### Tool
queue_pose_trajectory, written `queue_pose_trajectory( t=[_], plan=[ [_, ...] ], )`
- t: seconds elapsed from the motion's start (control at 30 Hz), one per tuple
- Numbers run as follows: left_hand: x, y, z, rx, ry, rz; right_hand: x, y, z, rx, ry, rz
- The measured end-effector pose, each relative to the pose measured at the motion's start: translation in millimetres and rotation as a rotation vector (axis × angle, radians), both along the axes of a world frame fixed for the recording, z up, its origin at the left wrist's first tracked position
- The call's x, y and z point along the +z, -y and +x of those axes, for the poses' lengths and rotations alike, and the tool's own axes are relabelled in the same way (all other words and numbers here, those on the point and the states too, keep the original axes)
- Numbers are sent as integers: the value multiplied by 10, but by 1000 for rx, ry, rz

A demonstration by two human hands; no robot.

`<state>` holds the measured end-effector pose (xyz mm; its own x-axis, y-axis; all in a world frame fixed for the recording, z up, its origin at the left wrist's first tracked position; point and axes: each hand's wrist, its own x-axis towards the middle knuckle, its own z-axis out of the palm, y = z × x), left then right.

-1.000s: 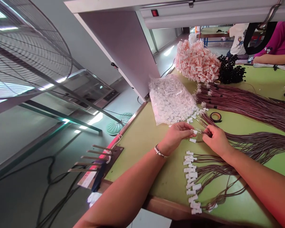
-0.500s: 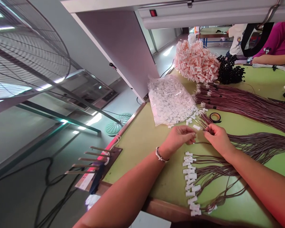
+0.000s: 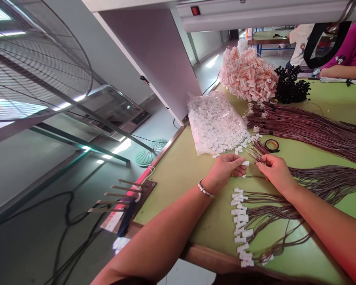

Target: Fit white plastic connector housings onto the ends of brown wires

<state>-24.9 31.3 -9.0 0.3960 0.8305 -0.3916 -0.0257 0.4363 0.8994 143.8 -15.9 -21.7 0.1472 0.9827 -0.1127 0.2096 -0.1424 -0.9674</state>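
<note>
Between thumb and fingers, my left hand (image 3: pixel 228 166) pinches a small white connector housing (image 3: pixel 246 163). Close on its right, my right hand (image 3: pixel 273 168) is closed on several thin brown wires (image 3: pixel 256 149), whose bare metal ends fan out past the fingertips. One wire end meets the housing's right side; how deep it sits is too small to tell. Just below the hands lies a column of white connectors (image 3: pixel 240 217) with brown wires running right. Behind my hands rests a clear plastic bag (image 3: pixel 216 124) full of white housings, with some loose beside it.
A roll of black tape (image 3: pixel 271 145) lies beyond my right hand. Bundles of dark red wires (image 3: pixel 311 124), pink-white connectors (image 3: pixel 247 75) and black parts (image 3: pixel 292 85) fill the far side. A pegged board (image 3: pixel 145 196) sits at the left table edge. Another person's arm (image 3: pixel 344 71) rests at far right.
My left hand has taken hold of a white housing lying near the wires and brought it against a wire end at my right hand. The view has shifted slightly.
</note>
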Motion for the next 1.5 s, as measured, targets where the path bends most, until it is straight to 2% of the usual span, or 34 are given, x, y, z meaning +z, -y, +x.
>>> queue_pose_trajectory(
  t=[0.17,0.37,0.5,0.8,0.93,1.17,1.4,1.5],
  plan=[
    [-16,1,-7,-22,45,18,-40,-13,9,-7,29,41],
    [-54,22,15,-20,-40,229,-48,-22,13,93,57,111],
    [-79,45,59,-43,-72,277,-40,-18,9,117,128,133],
    [-117,59,110,-94,-74,267,-83,-28,30,141,255,162],
    [-118,85,125,-59,-88,268,-89,-28,22,149,246,162],
    [-133,92,126,-10,-98,422,-83,-60,31,142,210,94],
    [-144,85,140,-51,-93,313,-104,-66,44,144,237,108],
    [-126,81,119,-69,-97,327,-62,-47,43,173,232,80]
  ],
)
